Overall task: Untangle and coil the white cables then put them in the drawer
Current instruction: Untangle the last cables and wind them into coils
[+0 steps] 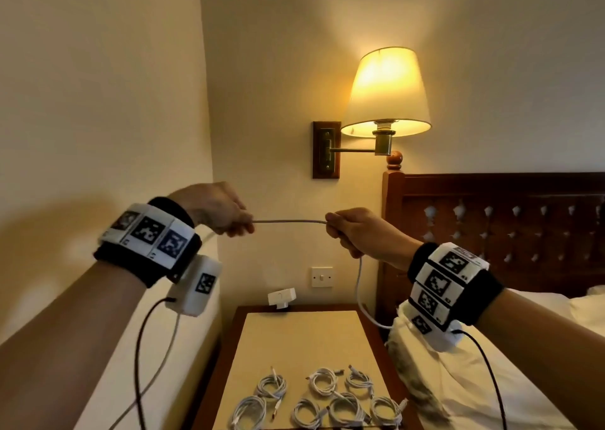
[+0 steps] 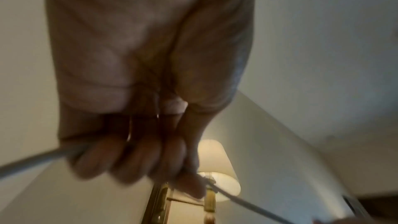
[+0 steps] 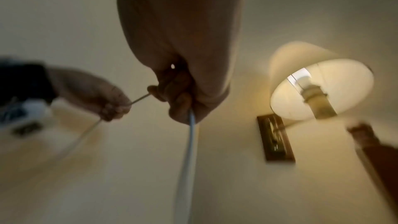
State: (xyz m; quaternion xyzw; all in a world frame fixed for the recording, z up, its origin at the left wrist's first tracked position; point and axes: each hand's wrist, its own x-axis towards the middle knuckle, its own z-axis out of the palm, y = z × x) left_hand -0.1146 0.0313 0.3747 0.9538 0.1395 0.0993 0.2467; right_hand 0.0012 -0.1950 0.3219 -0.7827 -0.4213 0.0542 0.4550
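Straightening step: left hand (image 1: 216, 208) and right hand (image 1: 355, 229) each hold a closed grip on the thin white cable (image 1: 289, 222), stretched taut above the desk (image 1: 294, 338). Seven coiled white cables (image 1: 314, 397) occupy its near edge. Next: coiling.

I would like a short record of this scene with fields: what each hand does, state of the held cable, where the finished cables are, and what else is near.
left hand: grips the white cable
right hand: grips the same cable
cable state: stretched between both hands, the rest hanging below each hand
coiled cables: seven coils on the bedside table
drawer: not in view
nearby: lit wall lamp, wooden headboard, pillow
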